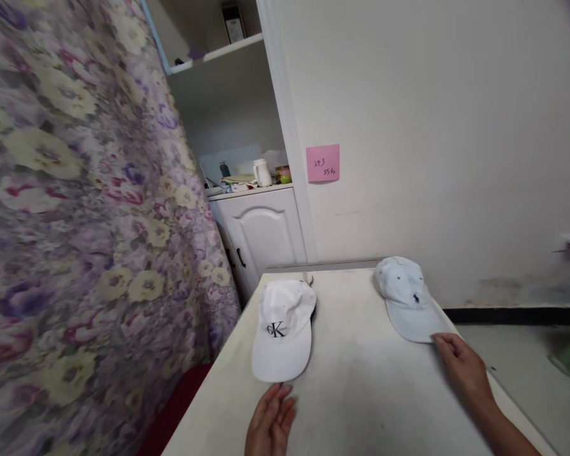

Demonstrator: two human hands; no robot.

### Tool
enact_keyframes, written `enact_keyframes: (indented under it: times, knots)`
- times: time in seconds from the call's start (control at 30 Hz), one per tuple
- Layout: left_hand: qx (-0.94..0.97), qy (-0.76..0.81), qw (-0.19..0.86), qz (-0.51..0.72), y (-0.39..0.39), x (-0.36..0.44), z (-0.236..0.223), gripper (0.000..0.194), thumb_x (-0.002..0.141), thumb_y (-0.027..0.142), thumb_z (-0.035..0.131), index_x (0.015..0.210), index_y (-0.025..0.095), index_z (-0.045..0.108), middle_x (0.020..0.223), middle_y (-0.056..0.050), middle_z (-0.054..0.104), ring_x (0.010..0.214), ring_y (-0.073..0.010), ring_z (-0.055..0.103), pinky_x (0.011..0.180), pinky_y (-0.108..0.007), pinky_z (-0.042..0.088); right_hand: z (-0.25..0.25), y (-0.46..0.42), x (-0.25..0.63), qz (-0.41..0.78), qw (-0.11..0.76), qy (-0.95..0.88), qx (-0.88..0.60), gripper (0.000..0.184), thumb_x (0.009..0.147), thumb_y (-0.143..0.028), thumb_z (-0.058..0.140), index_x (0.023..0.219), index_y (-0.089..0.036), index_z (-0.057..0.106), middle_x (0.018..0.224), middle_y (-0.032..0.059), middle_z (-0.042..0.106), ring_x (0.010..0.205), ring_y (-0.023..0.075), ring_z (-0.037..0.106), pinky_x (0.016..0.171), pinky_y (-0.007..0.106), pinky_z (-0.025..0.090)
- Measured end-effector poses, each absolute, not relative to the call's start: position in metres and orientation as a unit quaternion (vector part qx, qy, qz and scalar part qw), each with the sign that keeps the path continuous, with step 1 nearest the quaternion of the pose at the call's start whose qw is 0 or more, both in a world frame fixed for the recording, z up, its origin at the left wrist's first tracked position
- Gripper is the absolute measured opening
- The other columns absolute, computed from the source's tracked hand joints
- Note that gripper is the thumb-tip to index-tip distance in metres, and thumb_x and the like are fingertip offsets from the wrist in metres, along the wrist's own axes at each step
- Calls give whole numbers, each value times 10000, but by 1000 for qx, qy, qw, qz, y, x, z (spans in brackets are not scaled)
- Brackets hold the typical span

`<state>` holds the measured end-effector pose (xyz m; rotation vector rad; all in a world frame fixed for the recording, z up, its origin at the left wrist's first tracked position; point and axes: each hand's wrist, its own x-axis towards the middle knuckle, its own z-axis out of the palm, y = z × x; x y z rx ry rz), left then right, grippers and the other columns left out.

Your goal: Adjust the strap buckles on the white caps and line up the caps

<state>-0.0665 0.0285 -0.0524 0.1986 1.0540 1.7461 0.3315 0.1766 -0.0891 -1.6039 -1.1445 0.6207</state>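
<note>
Two caps lie on a white table [361, 392]. A white cap with a black "CK" logo [284, 329] rests at the left, brim toward me. A pale blue cap with a small dark emblem [407, 297] lies at the right. My left hand [270, 421] lies flat and open on the table, fingertips just short of the white cap's brim. My right hand [463, 367] rests near the table's right edge, its fingers touching the brim of the pale blue cap; they look stretched out, holding nothing.
A flowered purple curtain [76, 221] hangs along the left. Behind stand a white cabinet [261, 231] with a jug and small items on top, and shelves above. A pink sticky note [323, 163] is on the white wall. Grey floor shows at right.
</note>
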Motion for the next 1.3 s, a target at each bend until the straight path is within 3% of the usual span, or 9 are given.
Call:
enact_keyframes:
  times: [0.27,0.4,0.73,0.97,1.3]
  knots:
    - [63,432,503,745,37,-69,-47,167,828,25,644,932,111,742,894,-120,813,768,-175,766,714,-258,634,-90,178,332,263,509,-490,-657,412,791,-582,538,897,-221,703,858,69,781,881,314,693,765,375,496]
    - [70,413,501,758,40,-68,-40,140,868,68,631,924,121,749,905,-114,805,840,-198,770,768,-288,642,-91,178,332,273,505,-484,-660,423,794,-588,536,920,-219,701,885,80,781,898,321,690,770,384,494]
    - [62,344,513,784,56,-64,-18,276,922,26,545,798,166,748,1076,-77,803,1027,-195,744,977,-373,589,-90,178,332,285,493,-474,-671,434,769,-612,545,915,-238,709,842,53,776,875,317,687,747,373,482]
    - [87,323,522,785,77,-69,-15,374,908,39,590,1214,222,702,1225,-78,766,1187,-236,683,1073,-413,520,-90,179,332,286,496,-476,-667,442,751,-618,546,898,-234,709,836,53,774,876,322,685,763,381,479]
    - [112,269,531,796,90,-70,0,668,917,-8,546,1507,281,422,1278,-60,720,1196,-210,663,1061,-351,510,-86,179,329,305,516,-466,-651,401,745,-592,590,868,-232,714,826,43,777,890,321,674,782,383,459]
